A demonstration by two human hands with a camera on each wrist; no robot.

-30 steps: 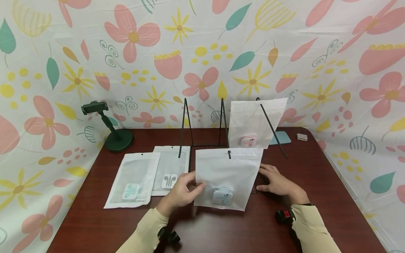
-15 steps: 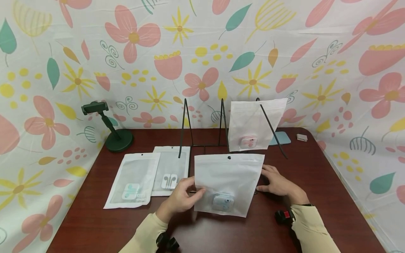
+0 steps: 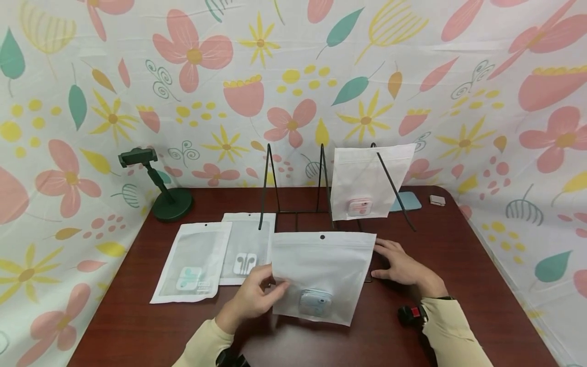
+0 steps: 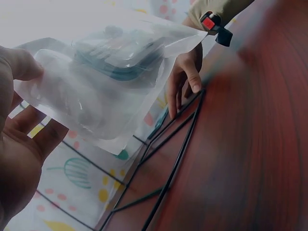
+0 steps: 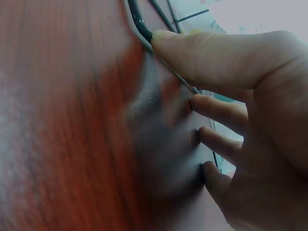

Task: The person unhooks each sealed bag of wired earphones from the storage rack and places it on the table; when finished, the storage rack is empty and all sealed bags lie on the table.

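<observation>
In the head view my left hand [image 3: 254,298] pinches the left edge of a white zip bag [image 3: 321,255]. The bag tilts in front of a black wire display rack [image 3: 264,188], its punched hole off the hook. Through the bag's film shows a boxed item with blue parts [image 3: 315,303], probably earphones. My right hand [image 5: 269,106] grips the rack's base, thumb on the corner of its wire [image 5: 137,21] and fingers beyond it. Another bag [image 3: 367,176] with a pink-toned case hangs from the rack's right side.
Two more white bags lie at the left: one bag [image 3: 194,255] with a teal-and-white case, another bag [image 3: 257,234] with white earphones. A dark green phone stand [image 3: 172,204] stands behind them. A light blue flat item [image 3: 406,201] and a small whitish block [image 3: 437,200] lie at the back right.
My left hand has drawn the bag off the front hook, toward me and slightly left and down. The right hand has stayed at the rack's base.
</observation>
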